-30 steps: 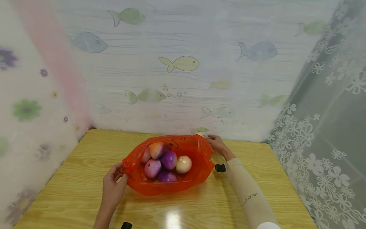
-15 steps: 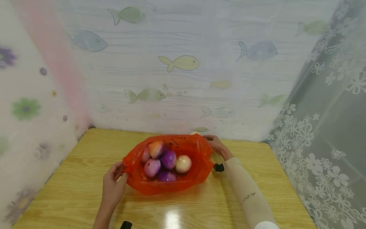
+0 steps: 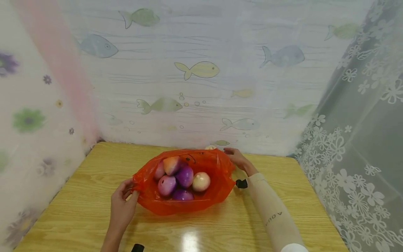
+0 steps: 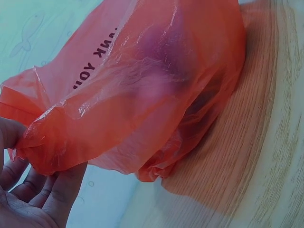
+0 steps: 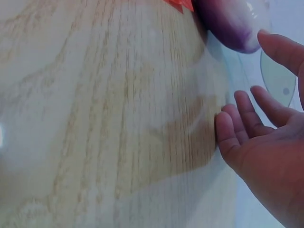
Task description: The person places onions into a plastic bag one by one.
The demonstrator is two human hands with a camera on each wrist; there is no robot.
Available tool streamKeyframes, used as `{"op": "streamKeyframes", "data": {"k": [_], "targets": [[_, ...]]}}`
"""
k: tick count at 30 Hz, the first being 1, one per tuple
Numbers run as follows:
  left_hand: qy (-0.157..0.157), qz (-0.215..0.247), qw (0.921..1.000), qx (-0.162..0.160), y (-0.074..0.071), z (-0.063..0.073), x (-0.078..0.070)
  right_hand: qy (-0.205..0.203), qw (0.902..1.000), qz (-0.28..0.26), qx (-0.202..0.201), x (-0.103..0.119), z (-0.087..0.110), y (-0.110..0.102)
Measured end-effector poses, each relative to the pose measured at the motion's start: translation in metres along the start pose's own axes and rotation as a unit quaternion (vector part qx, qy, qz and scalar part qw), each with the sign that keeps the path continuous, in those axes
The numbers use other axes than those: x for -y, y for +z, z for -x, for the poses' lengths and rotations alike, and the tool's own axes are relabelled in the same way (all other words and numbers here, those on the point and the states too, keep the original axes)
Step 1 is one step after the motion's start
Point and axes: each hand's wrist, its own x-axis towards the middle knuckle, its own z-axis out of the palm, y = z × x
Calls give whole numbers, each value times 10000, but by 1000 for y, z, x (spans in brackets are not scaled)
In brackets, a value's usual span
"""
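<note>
An orange-red plastic bag (image 3: 189, 207) lies on the table with its mouth spread. Several onions (image 3: 184, 175), purple, pinkish and one pale (image 3: 201, 181), sit inside it. My left hand (image 3: 123, 203) pinches the bag's left rim between thumb and fingers; in the left wrist view the gathered plastic (image 4: 57, 149) shows in its grip. Another onion (image 3: 210, 147) peeks out behind the bag's far rim, mostly hidden in the head view. It appears purple and white in the right wrist view (image 5: 237, 23). My right hand (image 5: 266, 128), fingers loosely spread and holding nothing, is close to this onion.
The wood-grain table (image 3: 75, 189) ends at a fish-patterned curtain (image 3: 201, 105) just behind the bag. A lace curtain (image 3: 343, 150) hangs along the right side, and a flowered one (image 3: 41, 150) on the left.
The onion behind the bag has shifted left along the far rim. My right hand has moved slightly left. My left hand and the bag's left end have drifted a little left.
</note>
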Motion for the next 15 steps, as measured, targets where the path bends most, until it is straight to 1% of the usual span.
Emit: {"op": "streamKeyframes", "data": {"k": [2, 7, 11, 15], "targets": [[-15, -10, 10000, -41, -1, 0, 0, 17, 10000, -82, -29, -1, 0, 0], [-23, -213, 9998, -9, -4, -1, 2, -46, 9998, -177, -51, -2, 1, 2], [-103, -272, 9996, -22, -7, 0, 4, -162, 9999, -32, 6, -1, 3, 5], [-160, -245, 9996, -40, -8, -1, 4, -430, 9989, 179, 84, 4, 3, 8]]}}
